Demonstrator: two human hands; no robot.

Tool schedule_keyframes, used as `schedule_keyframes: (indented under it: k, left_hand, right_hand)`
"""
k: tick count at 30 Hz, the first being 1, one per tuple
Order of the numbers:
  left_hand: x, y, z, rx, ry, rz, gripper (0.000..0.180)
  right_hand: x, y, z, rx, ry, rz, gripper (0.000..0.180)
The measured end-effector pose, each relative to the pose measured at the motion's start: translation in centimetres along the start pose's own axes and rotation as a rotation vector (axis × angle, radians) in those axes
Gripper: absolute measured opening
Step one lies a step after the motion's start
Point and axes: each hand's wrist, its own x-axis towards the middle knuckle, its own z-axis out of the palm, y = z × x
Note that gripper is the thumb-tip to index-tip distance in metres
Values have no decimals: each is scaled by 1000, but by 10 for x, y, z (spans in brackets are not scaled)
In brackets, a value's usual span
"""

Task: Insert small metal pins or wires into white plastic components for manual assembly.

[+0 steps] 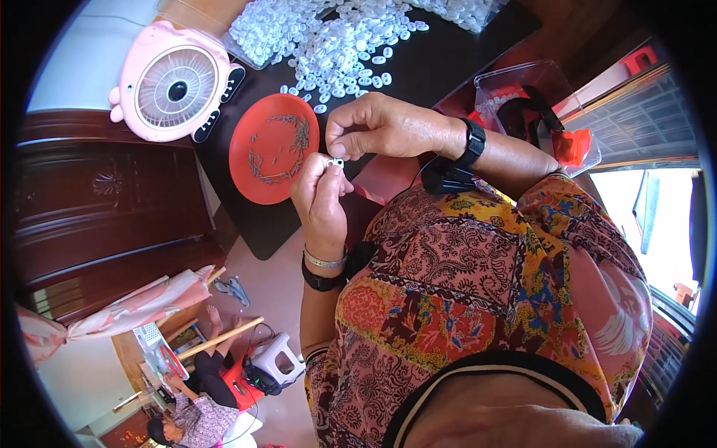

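Note:
Between thumb and fingertip, my left hand [321, 198] pinches a small white oval piece with dark holes [335, 163]. Just above it, my right hand [385, 127] has thumb and forefinger pressed together by the piece's upper edge. Whatever those fingertips hold is too small or hidden to make out. To the left of both hands, a round red plate [267, 155] carries many thin grey metal bits [300, 136], scattered mostly along its right and lower sides. Beyond my hands, a large heap of similar white oval pieces [340, 52] spreads over the dark tabletop [437, 78].
A pink animal-shaped fan [173, 84] stands left of the plate. At the right, a clear plastic bin [515, 78] holds red and black items. Down at the lower left, another person [202, 414] sits near a red-and-grey stool [276, 366]. Blue slippers [237, 290] lie on the floor.

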Motion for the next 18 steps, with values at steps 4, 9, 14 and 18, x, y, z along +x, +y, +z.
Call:
schedule_keyframes:
  k: [4, 9, 14, 18]
  left_hand:
    - [-2, -1, 1, 20, 4, 13, 19]
    - [-8, -5, 3, 166, -3, 40, 21]
    - [-16, -12, 5, 196, -13, 58, 24]
    - [-14, -8, 8, 79, -2, -24, 22]
  right_hand:
    - [-1, -5, 0, -147, -14, -13, 16]
    - [-7, -8, 3, -281, -21, -105, 14]
    - [-18, -3, 9, -215, -19, -11, 13]
    - [-23, 2, 2, -187, 30, -20, 15]
